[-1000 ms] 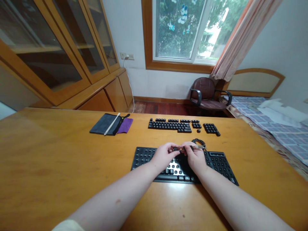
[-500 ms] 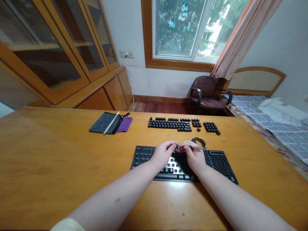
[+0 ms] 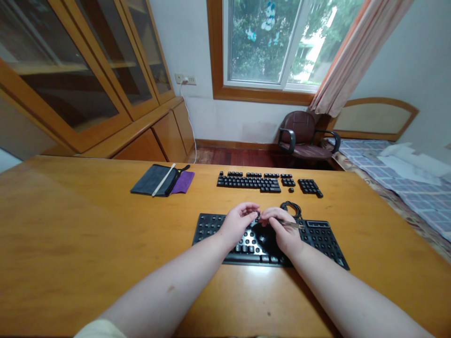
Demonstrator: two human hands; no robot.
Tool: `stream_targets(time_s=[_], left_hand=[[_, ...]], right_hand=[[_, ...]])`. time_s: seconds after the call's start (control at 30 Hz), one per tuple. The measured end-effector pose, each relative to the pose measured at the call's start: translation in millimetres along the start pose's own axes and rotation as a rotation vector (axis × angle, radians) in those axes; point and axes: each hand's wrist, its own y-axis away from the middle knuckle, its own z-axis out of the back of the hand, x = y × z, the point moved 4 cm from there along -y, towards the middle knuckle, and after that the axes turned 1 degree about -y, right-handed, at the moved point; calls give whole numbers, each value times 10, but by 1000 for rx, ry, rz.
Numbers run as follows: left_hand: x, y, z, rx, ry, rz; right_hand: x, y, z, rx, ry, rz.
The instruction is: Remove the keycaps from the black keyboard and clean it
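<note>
Pinching a small black piece, apparently a keycap (image 3: 258,214), between thumb and forefinger, the left hand (image 3: 239,222) meets the right hand (image 3: 286,231) above a partly stripped keyboard (image 3: 322,240). The right hand grips a slim tool (image 3: 291,224) across its fingers, one end jutting out past the thumb; the other end is lost among the fingertips. The pair hold close together, probably so that piece and tool can be brought to bear on each other.

Flat on the desk (image 3: 88,225) beneath both hands, the keyboard seems set there for easy reach. Beyond the hands, loose keys (image 3: 243,181) stand in rows, with a number block (image 3: 308,187) beyond the right hand, apparently grouped to mirror their places. A coiled cord (image 3: 299,209) lies just past the right hand, likely gathered to keep it out of the way.

Beyond the left hand, off to its left, rests a dark pouch (image 3: 145,181), its contents hidden. A white stick (image 3: 163,180) lies across it; purple cloth (image 3: 184,182) shows at its edge, whether tucked in or underneath is unclear. Farther left, a glass-fronted cabinet (image 3: 168,134) shows shelves too dim to read.
</note>
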Motion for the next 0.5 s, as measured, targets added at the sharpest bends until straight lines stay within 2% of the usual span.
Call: stream_targets(time_s=[0.2, 0.4, 0.5], left_hand=[[31, -3, -5, 14, -49, -26], [5, -2, -3, -12, -204, -140], [-11, -8, 3, -35, -142, -152]], right_hand=[[-18, -14, -4, 2, -75, -9], [-51, -31, -25, 18, -36, -18], [-78, -16, -34, 23, 12, -26]])
